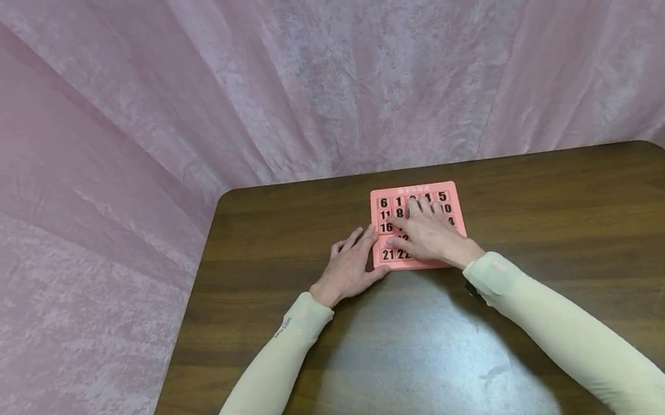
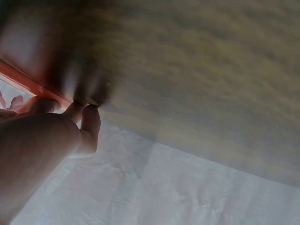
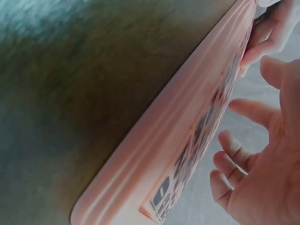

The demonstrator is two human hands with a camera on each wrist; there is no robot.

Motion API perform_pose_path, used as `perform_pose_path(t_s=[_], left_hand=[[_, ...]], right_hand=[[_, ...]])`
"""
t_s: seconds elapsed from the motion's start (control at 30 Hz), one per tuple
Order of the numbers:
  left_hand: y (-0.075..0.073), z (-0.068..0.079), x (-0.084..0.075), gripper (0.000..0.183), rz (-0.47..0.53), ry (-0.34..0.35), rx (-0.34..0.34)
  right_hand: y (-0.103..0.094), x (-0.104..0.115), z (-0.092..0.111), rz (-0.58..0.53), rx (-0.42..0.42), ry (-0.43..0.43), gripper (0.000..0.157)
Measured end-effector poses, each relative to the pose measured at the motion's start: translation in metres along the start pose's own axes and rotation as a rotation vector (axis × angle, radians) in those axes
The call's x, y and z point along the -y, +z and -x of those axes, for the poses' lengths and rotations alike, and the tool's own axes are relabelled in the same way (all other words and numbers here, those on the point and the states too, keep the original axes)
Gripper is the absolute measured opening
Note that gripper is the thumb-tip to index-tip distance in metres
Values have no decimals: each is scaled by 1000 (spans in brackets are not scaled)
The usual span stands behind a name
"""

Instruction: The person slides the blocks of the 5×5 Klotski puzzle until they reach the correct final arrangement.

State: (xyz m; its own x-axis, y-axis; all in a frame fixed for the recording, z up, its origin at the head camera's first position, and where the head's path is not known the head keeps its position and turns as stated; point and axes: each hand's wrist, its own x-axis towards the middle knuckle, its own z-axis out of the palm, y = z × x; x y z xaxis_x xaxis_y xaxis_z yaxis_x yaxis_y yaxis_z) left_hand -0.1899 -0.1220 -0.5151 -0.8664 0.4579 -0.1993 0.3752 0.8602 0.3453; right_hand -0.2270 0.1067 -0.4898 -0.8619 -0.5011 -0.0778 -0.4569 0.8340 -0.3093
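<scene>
A pink number slide puzzle lies flat on the table, its tiles printed with black numbers. Along its left edge rests my left hand, fingertips near the upper side and thumb at the lower left corner. My right hand reaches over the tiles with fingers spread, hiding the middle and lower right numbers. In the right wrist view, the puzzle's side runs beside the loosely bent fingers of the right hand. The left wrist view shows the left hand against the pink edge.
The dark wooden table has rounded corners and extends on both sides of the puzzle. Pink velvety curtain hangs behind it and to the left. Light glares off the tabletop in front of the puzzle.
</scene>
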Motion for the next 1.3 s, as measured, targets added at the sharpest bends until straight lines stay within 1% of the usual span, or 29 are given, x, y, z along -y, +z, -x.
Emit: perform_pose_path(t_s=[0.17, 0.3, 0.43, 0.6, 0.8, 1.03, 1.13, 1.3], left_hand=[[1, 0, 0, 81, 1, 1, -5], [1, 0, 1, 81, -2, 1, -8], [1, 1, 0, 81, -1, 3, -4], [1, 0, -1, 81, -2, -4, -4], [0, 1, -1, 80, -2, -4, -9], [0, 0, 0, 80, -7, -6, -11], [0, 0, -1, 80, -8, -7, -11], [1, 0, -1, 81, -7, -7, -7]], right_hand=[[0, -1, 2, -23, 30, 11, 62], [1, -1, 2, -42, 36, 9, 61], [2, 0, 3, -38, 26, -3, 59], [2, 2, 5, -2, 4, -16, 58], [2, 4, 10, -25, -7, -18, 54], [0, 4, 14, -57, -39, -66, 48], [0, 1, 13, -100, -34, -64, 49], [0, -9, 4, -223, -37, 7, 54]])
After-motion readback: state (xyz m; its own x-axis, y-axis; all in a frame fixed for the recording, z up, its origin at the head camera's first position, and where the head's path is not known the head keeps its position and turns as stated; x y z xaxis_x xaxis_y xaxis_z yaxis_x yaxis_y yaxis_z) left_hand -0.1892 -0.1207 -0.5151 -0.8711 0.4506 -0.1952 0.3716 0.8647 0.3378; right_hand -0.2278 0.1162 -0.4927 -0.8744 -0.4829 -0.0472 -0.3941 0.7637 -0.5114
